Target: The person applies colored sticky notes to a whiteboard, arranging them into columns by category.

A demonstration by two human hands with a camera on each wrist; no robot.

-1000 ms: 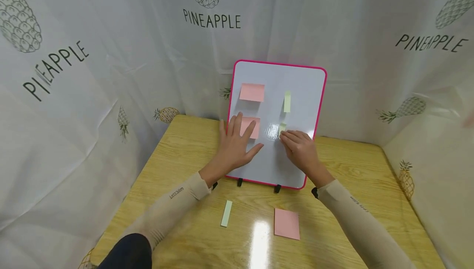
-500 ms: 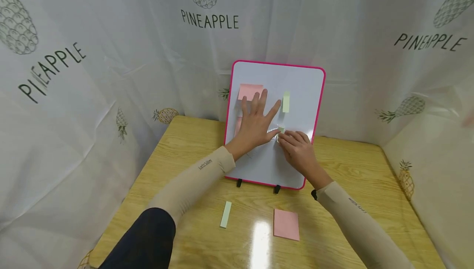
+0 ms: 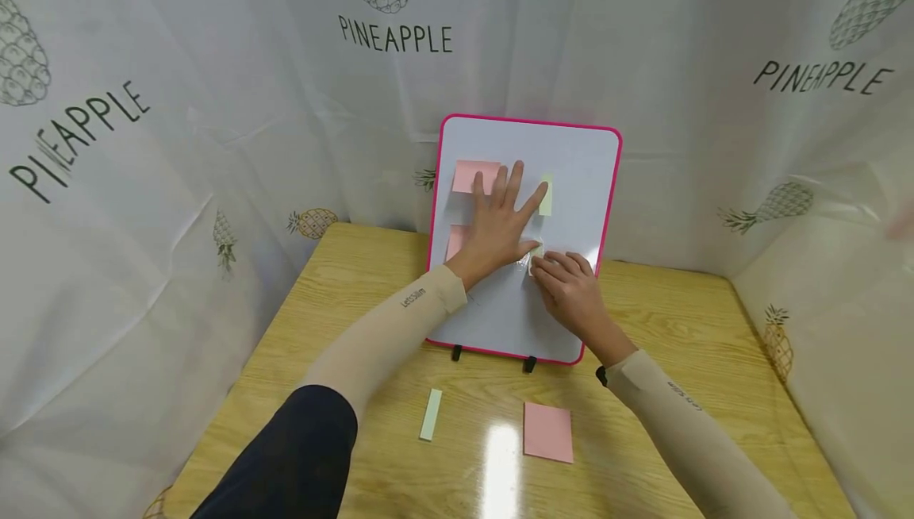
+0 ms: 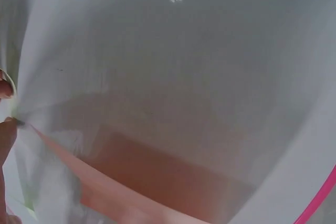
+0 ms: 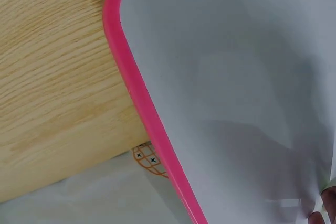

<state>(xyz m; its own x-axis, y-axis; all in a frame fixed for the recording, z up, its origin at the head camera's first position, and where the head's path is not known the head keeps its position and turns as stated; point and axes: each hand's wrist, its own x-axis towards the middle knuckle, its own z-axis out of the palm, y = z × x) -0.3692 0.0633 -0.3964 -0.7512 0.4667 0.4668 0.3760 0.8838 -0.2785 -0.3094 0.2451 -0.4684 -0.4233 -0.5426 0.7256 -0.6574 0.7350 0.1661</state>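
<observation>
A whiteboard point(image 3: 500, 317) with a pink rim stands tilted on the table. My right hand point(image 3: 574, 293) pinches the lower end of a pale green sticky note strip point(image 3: 537, 251) against its surface. Spread over the board's middle is my left hand point(image 3: 494, 225), its thumb touching the board at the strip's upper end. Another green strip point(image 3: 546, 200) hangs above, beside the left index finger. Two pink sticky notes, an upper one point(image 3: 467, 176) and a lower one point(image 3: 455, 240), are on the board's left side; the left hand partly covers both. In the right wrist view, fingertips point(image 5: 329, 203) show at the corner.
On the wooden table point(image 3: 321, 328) before the board lie a green strip pad point(image 3: 431, 415) and a pink sticky note pad point(image 3: 547, 432). Two black stand feet, one of them the left foot point(image 3: 456, 353), hold the board's lower edge. A pineapple-print curtain point(image 3: 643, 43) surrounds the table.
My left hand has moved up and right from the lower pink note, bringing its thumb to the green strip. My right hand keeps its pinch there, almost unmoved.
</observation>
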